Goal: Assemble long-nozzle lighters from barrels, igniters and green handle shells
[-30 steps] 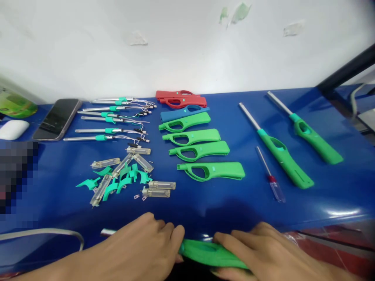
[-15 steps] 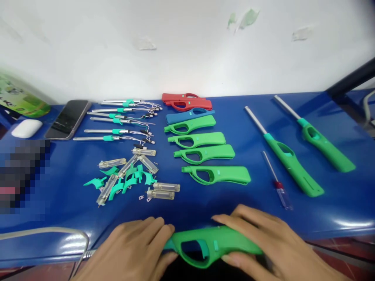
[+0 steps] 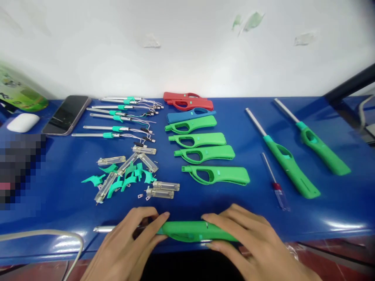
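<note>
A green long-necked gas lighter (image 3: 187, 230) lies level across the near edge of the blue table, turned so that its narrow side faces up. My left hand (image 3: 131, 238) is closed around its neck end, and the metal tube pokes out to the left. My right hand (image 3: 246, 238) grips the handle between thumb and fingers, covering its far end. Beyond my hands lie several green lighter shells (image 3: 216, 175). To their left are clear fuel tanks (image 3: 160, 193) and teal triggers (image 3: 115, 186) in a loose heap.
Metal tubes with wires (image 3: 96, 135) lie in a row at back left, by a phone (image 3: 67, 115) and a white case (image 3: 22, 122). Red shells (image 3: 190, 104) and a blue shell (image 3: 187, 115) sit at the back. Two whole lighters (image 3: 293, 168) and a screwdriver (image 3: 279, 195) lie right. A cable (image 3: 43, 233) crosses front left.
Both hands have rolled the green lighter from its flat side showing to its narrow side up and raised it slightly. Its metal tube now shows left of my left hand.
</note>
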Demonstrator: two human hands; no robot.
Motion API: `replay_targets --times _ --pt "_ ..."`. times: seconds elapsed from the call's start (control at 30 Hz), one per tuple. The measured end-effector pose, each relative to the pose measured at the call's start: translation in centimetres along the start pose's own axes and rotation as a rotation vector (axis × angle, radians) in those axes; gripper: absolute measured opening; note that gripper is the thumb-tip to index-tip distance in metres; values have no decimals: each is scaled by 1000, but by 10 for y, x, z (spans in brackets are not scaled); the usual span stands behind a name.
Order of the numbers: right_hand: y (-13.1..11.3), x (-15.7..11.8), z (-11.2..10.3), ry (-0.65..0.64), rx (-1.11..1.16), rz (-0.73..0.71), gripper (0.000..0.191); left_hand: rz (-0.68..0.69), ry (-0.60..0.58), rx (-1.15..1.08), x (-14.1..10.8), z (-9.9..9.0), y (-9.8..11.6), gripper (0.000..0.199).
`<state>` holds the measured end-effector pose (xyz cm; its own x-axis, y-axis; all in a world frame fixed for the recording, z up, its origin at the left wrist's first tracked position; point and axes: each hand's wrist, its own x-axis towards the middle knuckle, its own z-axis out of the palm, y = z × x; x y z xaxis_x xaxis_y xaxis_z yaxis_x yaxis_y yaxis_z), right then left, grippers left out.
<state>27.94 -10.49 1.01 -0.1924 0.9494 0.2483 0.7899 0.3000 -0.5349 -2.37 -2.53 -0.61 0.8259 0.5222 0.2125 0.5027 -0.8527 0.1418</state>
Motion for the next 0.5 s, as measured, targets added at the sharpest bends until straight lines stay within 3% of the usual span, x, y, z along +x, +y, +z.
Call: replay_targets --times 0.1,0.2,0.4,0.5 --pt "5 -3 3 -11 -64 24 37 -54 -24 -36 -17 3 -6 44" --pt "10 -8 4 -19 -8 56 34 -63 39 -114 -28 5 -9 54" --pt "18 -24 12 -68 -62 40 38 -200 19 -166 -25 6 -2 41" --pt "18 -25 12 -64 -100 3 36 -200 -22 -108 -22 5 2 43"
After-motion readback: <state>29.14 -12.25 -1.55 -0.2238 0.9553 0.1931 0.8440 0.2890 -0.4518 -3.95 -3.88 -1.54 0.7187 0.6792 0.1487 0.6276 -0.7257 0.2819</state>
